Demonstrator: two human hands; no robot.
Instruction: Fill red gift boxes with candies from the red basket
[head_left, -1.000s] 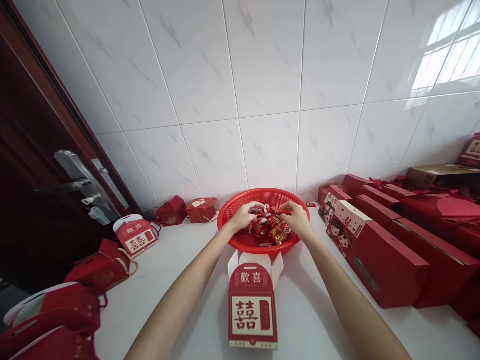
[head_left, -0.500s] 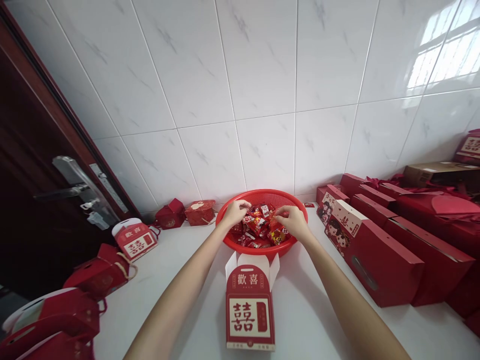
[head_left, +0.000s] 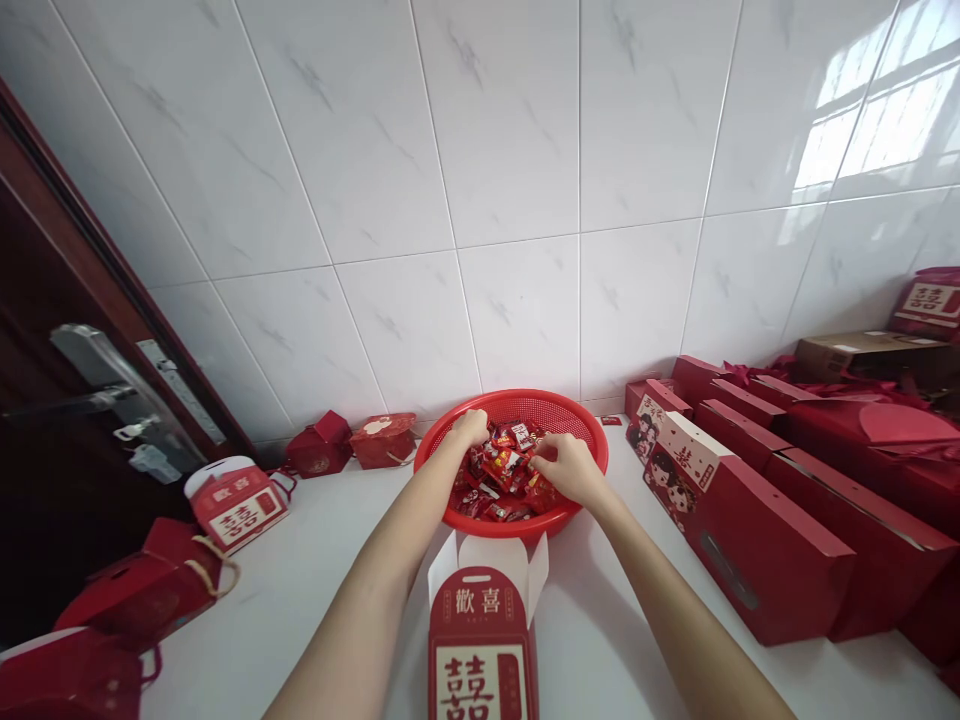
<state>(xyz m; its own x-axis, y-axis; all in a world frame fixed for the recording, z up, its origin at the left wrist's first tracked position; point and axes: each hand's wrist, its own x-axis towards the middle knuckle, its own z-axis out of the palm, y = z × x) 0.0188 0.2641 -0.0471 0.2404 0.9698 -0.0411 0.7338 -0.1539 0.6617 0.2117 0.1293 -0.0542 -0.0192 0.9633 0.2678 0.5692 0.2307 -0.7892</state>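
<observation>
Both forearms reach forward over the tabletop (head_left: 589, 630), converging on the red basket (head_left: 536, 405) near its back edge. Wrapped sweets (head_left: 504, 465) lie heaped inside the rim. My left hand (head_left: 471, 428) bends down inside the basket's left rim, fingertips hidden; grip: cannot tell. My right hand (head_left: 562, 465) angles inward over the right rim, thumb and forefinger curved at the sweets; whether they pinch one, cannot tell. Open box (head_left: 484, 635) stands before the near rim.

The basket (head_left: 525, 406), apparently holding sweets (head_left: 502, 466), stands behind the front box (head_left: 480, 630), between left boxes (head_left: 246, 515) and right boxes (head_left: 772, 555).
</observation>
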